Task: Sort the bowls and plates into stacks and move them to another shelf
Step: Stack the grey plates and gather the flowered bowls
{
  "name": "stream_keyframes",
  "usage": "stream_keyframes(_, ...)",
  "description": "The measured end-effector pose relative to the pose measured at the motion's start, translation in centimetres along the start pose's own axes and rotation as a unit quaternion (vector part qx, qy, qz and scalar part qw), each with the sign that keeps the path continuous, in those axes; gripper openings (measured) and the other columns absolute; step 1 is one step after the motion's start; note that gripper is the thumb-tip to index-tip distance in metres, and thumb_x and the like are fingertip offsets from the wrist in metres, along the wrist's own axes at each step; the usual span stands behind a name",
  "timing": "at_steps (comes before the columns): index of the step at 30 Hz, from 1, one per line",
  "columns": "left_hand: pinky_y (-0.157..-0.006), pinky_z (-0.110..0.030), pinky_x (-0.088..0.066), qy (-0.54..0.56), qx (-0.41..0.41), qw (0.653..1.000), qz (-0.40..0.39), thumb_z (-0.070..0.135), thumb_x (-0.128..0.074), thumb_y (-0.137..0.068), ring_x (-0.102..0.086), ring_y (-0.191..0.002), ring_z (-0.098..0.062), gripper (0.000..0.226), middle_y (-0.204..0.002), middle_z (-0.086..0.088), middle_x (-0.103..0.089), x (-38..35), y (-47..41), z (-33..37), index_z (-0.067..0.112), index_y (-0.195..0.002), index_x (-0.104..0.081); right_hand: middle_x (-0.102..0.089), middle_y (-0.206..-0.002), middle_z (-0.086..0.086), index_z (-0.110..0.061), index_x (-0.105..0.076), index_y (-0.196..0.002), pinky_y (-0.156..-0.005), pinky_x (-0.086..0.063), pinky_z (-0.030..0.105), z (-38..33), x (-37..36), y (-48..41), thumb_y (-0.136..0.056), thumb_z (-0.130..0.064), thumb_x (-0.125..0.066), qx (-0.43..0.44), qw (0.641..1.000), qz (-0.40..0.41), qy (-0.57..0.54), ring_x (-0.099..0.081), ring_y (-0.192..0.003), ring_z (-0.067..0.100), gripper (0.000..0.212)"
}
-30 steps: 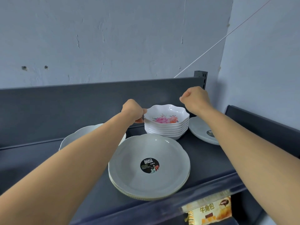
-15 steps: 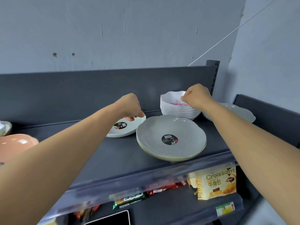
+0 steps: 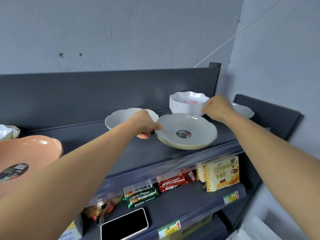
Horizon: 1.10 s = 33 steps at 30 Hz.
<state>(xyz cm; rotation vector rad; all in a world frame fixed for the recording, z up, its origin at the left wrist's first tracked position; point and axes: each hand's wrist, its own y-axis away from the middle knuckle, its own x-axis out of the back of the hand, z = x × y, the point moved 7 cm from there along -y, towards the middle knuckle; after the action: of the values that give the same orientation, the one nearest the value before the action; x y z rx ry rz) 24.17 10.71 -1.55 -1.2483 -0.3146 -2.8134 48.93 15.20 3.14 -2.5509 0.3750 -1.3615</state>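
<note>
Hands on plates (image 3: 190, 129), maybe to lift.
Left hand (image 3: 145, 125) pinches them at 9 o'clock; right hand (image 3: 217, 108) curls at 1 o'clock by bowls (image 3: 187, 106), hold unclear.

White bowls (image 3: 187, 105) bear pink flowers; grey plates (image 3: 186, 130), a peach plate (image 3: 29, 153), charcoal shelf (image 3: 138, 153).

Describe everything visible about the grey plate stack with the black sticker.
The grey plate stack is a few shallow, plastic-looking plates with wavy rims, the lower ones cream at the edge. A round black sticker sits in the top plate. It rests near the front of the dark top shelf, before the white bowl stack. The left hand grips its left rim.
</note>
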Motion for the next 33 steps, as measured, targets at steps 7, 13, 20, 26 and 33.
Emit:
stream_keyframes(7, -0.058, -0.025, -0.043, -0.033, 0.0, 0.999, 0.012, 0.023, -0.067, -0.086, -0.046, -0.046, -0.022, 0.037, -0.056, -0.008, -0.048, -0.7, -0.2, 0.6, 0.01, -0.064, -0.04, -0.053, -0.065, 0.008, -0.008, -0.051, -0.062, -0.068, -0.047, 0.033, 1.9, 1.2, 0.7, -0.086, -0.009, -0.057, -0.038, 0.999, 0.003, 0.03, -0.051, -0.068, 0.026, 0.025)
stream_keyframes(13, -0.061, -0.024, -0.045, -0.076, 0.005, 0.996, 0.05, 0.004, -0.063, -0.081, -0.051, -0.056, -0.026, 0.028, -0.023, 0.001, -0.043, -0.3, -1.1, 0.8, 0.008, -0.06, -0.045, -0.046, -0.059, 0.004, -0.01, -0.043, -0.057, -0.065, -0.041, 0.029, 2.8, 1.1, -0.2, -0.086, -0.012, -0.058, -0.045, 0.998, -0.007, 0.041, -0.046, -0.062, 0.022, 0.032)
stream_keyframes(20, -0.043, -0.015, -0.036, -0.059, -0.004, 0.989, 0.134, -0.003, -0.053, -0.078, -0.04, -0.033, -0.02, 0.038, -0.021, 0.002, -0.032, 1.8, -1.7, 1.6, 0.014, -0.051, -0.032, -0.046, -0.063, 0.007, -0.008, -0.043, -0.061, -0.061, -0.037, 0.03, 0.8, -0.5, -2.3, -0.081, -0.005, -0.057, -0.017, 0.999, -0.023, 0.025, -0.046, -0.068, 0.026, 0.025)
stream_keyframes(26, -0.065, -0.036, -0.057, 0.063, -0.003, 0.983, 0.171, -0.002, -0.046, -0.074, -0.058, -0.054, -0.03, 0.023, -0.056, -0.014, -0.055, 4.8, -1.4, 1.1, 0.012, -0.056, -0.042, -0.064, -0.088, 0.016, 0.002, -0.063, -0.086, -0.069, -0.043, 0.03, -0.5, -0.9, -4.0, -0.083, -0.017, -0.064, -0.001, 1.0, -0.026, 0.001, -0.058, -0.082, 0.03, 0.019)
stream_keyframes(33, -0.079, -0.049, -0.059, 0.158, 0.048, 0.953, 0.252, -0.007, -0.052, -0.078, -0.072, -0.071, -0.039, 0.017, -0.029, -0.005, -0.054, 11.0, 0.0, -3.0, 0.002, -0.063, -0.051, -0.052, -0.07, 0.01, -0.006, -0.047, -0.063, -0.058, -0.036, 0.026, -4.1, -2.2, -4.4, -0.083, -0.01, -0.056, 0.031, 0.999, -0.041, -0.015, -0.046, -0.068, 0.026, 0.022)
